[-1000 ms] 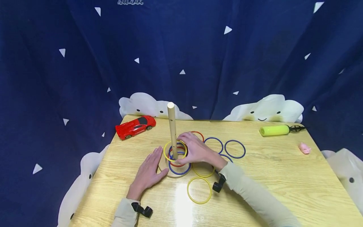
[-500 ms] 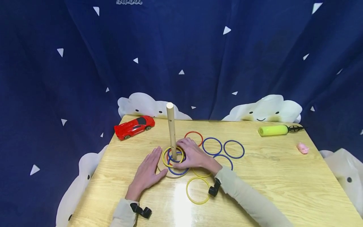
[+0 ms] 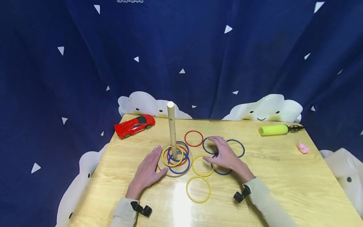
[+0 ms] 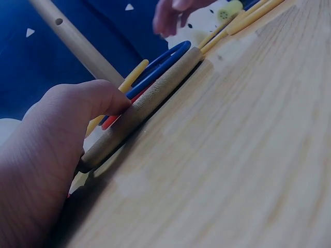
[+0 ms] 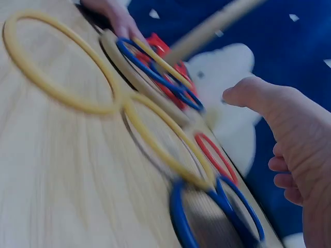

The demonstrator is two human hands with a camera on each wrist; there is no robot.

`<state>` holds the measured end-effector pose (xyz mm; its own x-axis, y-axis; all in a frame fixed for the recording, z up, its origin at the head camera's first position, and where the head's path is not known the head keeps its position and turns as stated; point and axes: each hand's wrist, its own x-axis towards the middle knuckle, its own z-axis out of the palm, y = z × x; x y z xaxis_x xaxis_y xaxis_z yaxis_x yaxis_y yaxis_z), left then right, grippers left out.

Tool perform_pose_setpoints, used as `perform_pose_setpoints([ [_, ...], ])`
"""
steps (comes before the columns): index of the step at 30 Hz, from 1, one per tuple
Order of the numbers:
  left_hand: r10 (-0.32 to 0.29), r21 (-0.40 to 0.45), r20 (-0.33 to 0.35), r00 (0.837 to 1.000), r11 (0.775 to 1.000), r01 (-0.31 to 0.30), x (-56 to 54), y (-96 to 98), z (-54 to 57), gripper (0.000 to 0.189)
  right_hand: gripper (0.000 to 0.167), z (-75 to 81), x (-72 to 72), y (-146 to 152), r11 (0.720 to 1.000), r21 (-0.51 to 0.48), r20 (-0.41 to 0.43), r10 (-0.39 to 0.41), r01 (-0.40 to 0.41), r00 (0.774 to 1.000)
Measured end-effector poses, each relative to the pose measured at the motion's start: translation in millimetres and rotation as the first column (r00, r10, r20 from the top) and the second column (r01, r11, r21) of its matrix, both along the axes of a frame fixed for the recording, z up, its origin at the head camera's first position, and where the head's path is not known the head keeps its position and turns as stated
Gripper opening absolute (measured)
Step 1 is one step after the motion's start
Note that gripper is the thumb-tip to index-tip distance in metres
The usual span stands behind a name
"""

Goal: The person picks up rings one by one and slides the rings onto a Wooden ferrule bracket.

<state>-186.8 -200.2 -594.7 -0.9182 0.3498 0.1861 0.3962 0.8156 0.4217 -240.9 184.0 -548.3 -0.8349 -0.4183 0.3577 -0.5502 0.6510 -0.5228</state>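
A wooden post [image 3: 172,129] rises from a round wooden base [image 4: 160,93]. Around its foot lie a yellow ring [image 3: 163,156], a red ring and several overlapping blue rings [image 3: 178,173]. My left hand [image 3: 147,170] rests against the base's left side, fingers straight, thumb on the rim. To the right, my right hand [image 3: 225,156] hovers over loose blue rings, thumb and fingers apart, holding nothing. It partly covers a blue ring [image 3: 203,145] and another blue ring [image 3: 222,174]. A yellow ring [image 3: 202,176] lies just left of its thumb.
A loose red ring [image 3: 194,146] lies behind, a yellow ring [image 3: 198,202] in front, and a blue ring [image 3: 243,148] farther right. A red toy car [image 3: 134,126] sits back left. At back right are a yellow-green pump [image 3: 273,130] and a small pink object [image 3: 303,148].
My right hand has let go of the yellow ring, now around the post's foot, and moved right over the loose blue rings. My left hand stays at the base.
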Motion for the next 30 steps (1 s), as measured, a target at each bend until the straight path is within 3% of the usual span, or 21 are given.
perform_pose_setpoints([
  [8, 0.013, -0.01, 0.013, 1.0, 1.0, -0.012, -0.4, -0.4, -1.4, 0.095, 0.082, -7.8, 2.0, 57, 0.99, -0.063, -0.002, -0.129, 0.129, 0.992],
  [18, 0.011, -0.015, 0.015, 1.0, 1.0, -0.01, -1.9, 1.3, 0.3, 0.096, 0.088, -27.8, 6.9, 97, 0.957, 0.014, 0.002, -0.289, 0.289, 0.957],
  [26, 0.014, -0.005, 0.01, 1.0, 1.0, -0.014, 0.3, 0.6, -1.6, 0.095, 0.096, -39.4, 8.4, 115, 0.943, 0.037, 0.058, -0.333, 0.332, 0.941],
  [30, 0.018, 0.007, 0.001, 1.0, 1.0, -0.018, 2.0, 0.5, -0.8, 0.095, 0.092, -46.9, 6.3, 119, 0.941, 0.049, 0.025, -0.337, 0.335, 0.941],
])
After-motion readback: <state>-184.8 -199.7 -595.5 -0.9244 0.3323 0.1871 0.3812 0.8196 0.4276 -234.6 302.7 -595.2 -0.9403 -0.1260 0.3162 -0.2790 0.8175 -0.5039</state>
